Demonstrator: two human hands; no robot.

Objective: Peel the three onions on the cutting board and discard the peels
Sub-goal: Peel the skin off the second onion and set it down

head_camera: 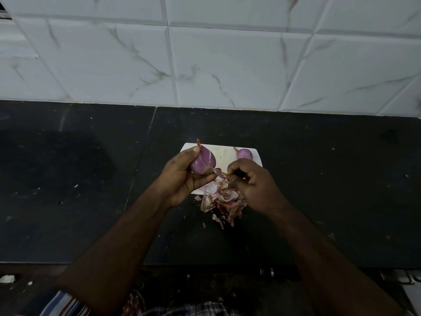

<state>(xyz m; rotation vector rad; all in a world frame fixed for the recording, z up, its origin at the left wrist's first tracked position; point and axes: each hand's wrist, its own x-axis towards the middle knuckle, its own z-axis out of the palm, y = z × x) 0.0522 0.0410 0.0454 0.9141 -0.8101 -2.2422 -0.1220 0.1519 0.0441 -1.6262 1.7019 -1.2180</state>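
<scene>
My left hand holds a purple onion above the left part of the white cutting board. The onion's stem points away from me and its skin is mostly off. My right hand pinches a strip of peel that hangs from the onion's lower end. A second purple onion lies on the board's far right side, partly behind my right hand. A heap of dry peels covers the board's near edge and spills onto the counter. A third onion is not in sight.
The board rests on a black stone counter with small crumbs scattered on it. A white marble-tiled wall rises behind the counter. The counter's front edge runs just below my forearms.
</scene>
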